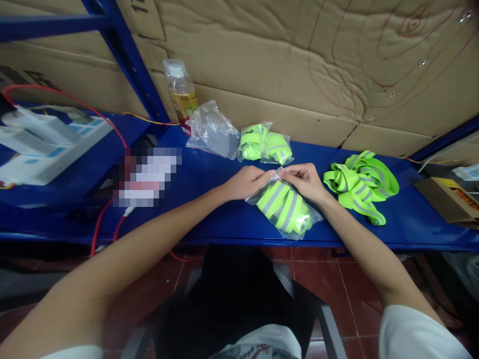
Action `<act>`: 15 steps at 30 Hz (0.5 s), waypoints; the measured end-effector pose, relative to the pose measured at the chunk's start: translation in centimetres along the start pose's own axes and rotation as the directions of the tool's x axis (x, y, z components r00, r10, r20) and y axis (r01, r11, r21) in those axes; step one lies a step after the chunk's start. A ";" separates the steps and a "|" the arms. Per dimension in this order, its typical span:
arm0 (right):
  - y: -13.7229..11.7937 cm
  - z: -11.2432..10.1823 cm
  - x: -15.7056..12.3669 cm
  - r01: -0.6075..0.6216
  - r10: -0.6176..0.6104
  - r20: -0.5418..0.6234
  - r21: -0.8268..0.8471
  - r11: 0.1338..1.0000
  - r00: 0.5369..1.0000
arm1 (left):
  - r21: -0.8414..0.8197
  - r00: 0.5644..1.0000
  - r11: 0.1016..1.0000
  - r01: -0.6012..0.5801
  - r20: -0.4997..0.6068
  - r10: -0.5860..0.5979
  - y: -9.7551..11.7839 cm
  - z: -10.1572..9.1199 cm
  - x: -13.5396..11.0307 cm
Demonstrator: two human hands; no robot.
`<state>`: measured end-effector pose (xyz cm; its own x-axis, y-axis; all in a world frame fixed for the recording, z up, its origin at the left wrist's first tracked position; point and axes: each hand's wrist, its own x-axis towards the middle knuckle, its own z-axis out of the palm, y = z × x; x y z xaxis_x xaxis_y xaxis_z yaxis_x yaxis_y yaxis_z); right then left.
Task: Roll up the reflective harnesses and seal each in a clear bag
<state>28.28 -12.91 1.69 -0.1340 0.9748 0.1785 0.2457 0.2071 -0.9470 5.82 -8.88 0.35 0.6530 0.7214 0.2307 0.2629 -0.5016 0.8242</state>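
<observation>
A clear plastic bag (313,214) holds a folded reflective strap (286,207), neon yellow-green with grey stripes. It lies near the front edge of the blue table. My left hand (249,182) pinches the bag's top edge from the left. Close beside it, my right hand (304,180) grips the same edge between thumb and fingers. Just behind my hands sit two more bagged yellow-green straps (265,143). To the right, loose reflective straps (361,184) lie in a tangled heap outside any bag.
Clear plastic bags (213,130) lie behind on the left, against a drink bottle (181,94). A white power strip (56,144) with plugs and red cables is at far left. An open cardboard box (447,199) stands at far right. Cardboard (262,65) walls the back.
</observation>
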 end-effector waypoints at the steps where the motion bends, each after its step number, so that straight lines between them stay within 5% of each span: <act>1: 0.0 0.0 0.0 -0.004 0.004 0.000 0.007 1.000 1.000 | 0.015 1.000 1.000 -0.019 -0.012 0.019 0.1 0.1 0.0; 8: 0.3 0.3 0.1 -0.143 0.145 -0.050 0.038 0.989 0.988 | 0.121 0.994 0.989 -0.088 -0.048 0.094 -0.2 0.4 0.0; 15: 0.3 0.1 0.0 -0.010 0.007 -0.026 -0.097 0.995 1.000 | 0.145 0.993 0.986 -0.085 -0.065 0.095 0.2 0.1 0.0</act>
<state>28.20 -12.83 1.42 -0.1076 0.9781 0.1784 0.3385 0.2048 -0.9184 5.99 -9.02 0.47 0.6273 0.7001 0.3411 0.3066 -0.6247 0.7181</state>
